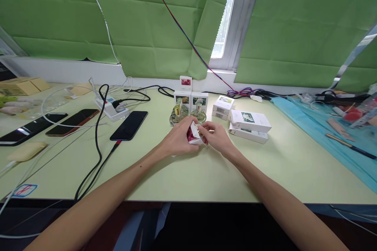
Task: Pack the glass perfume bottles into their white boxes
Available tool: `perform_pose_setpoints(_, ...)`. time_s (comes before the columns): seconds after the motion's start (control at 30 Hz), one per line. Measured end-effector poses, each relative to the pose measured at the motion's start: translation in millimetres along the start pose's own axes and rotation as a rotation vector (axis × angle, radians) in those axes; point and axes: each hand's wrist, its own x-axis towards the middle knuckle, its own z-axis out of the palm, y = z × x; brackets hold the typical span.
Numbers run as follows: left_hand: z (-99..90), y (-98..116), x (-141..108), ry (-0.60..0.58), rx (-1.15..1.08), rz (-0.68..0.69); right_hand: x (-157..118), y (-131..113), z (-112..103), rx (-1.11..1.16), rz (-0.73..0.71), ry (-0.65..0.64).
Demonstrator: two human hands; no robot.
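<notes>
In the middle of the table, my left hand point(182, 136) is wrapped around a small white perfume box point(192, 135) with a dark pink flower picture. The box lies tilted, its end flap open toward the right. At that open end the fingers of my right hand point(215, 136) are pinched together; what they grip is mostly hidden, with a small gold glint beside them. Just behind my hands stand glass perfume bottles, one with a gold cap point(177, 110) and another clear one point(199, 115). White flower-printed boxes point(199, 99) stand upright behind the bottles, a pink-flowered box point(185, 82) above them.
More white boxes lie stacked to the right point(249, 120) and behind point(223, 106). On the left are a black phone point(129, 125) on a cable, a power strip point(113, 110) and further phones point(72, 122). Blue plastic sheeting point(332, 137) with a pen point(350, 146) covers the right side.
</notes>
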Motion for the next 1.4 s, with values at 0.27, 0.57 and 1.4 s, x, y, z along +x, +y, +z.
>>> perform_pose_setpoints(0.27, -0.8, -1, 1, 0.003, 0.003, 0.0, -3, -6, 1, -0.004, 0.019, -0.003)
perform_pose_setpoints(0.57, -1.1, 0, 0, -0.006, -0.011, 0.003, -2, -4, -1, -0.003, 0.025, -0.014)
perform_pose_setpoints(1.4, -0.4, 0, -1, -0.011, -0.021, 0.025, -1, -11, -11, 0.329, 0.265, -0.173)
